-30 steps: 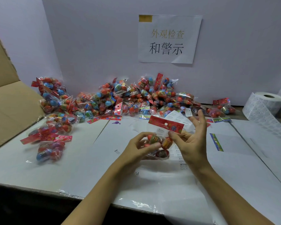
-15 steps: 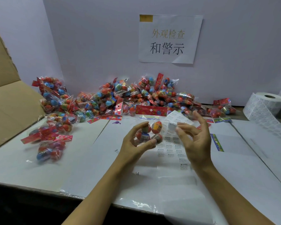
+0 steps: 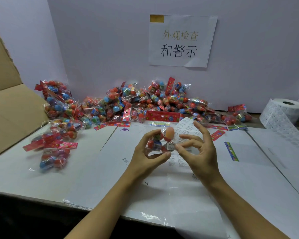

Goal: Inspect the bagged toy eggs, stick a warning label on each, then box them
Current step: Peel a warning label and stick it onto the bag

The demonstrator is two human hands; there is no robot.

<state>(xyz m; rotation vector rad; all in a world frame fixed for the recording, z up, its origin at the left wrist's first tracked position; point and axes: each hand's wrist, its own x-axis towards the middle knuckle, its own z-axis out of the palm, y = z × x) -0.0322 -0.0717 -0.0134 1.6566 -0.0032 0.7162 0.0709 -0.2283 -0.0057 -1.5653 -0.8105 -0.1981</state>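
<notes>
- Bagged toy eggs (image 3: pixel 160 141), one clear bag, sit at frame centre, raised above the white table (image 3: pixel 76 169); red header card of the bag points up toward the pile, an orange egg uppermost.
- Left hand (image 3: pixel 146 156) grips the bag from the left: fingers curled over the top, thumb underneath.
- Warning label (image 3: pixel 171 146), small and white with black print, lies against the right side of the bag, at its lower part.
- Right hand (image 3: pixel 199 151): thumb and forefinger tips pinch at the label's right edge; other fingers spread and raised. Cannot tell whether the label is fully stuck down.
- Label sheet (image 3: pixel 185 128) lies flat on the table just behind and under the hands, rows of small printed labels visible.
- Pile of bagged eggs (image 3: pixel 145 102) runs along the back wall, centre of frame, spreading to the left; a few loose bags (image 3: pixel 54 157) lie at mid-left, blurred.
- Label roll (image 3: pixel 283 112) stands at the right edge, its strip trailing onto the table.
- Cardboard box (image 3: pixel 9 107) with open flap fills the left edge.
- Paper sign (image 3: pixel 179 40) with Chinese characters is fixed to the wall, upper centre.
</notes>
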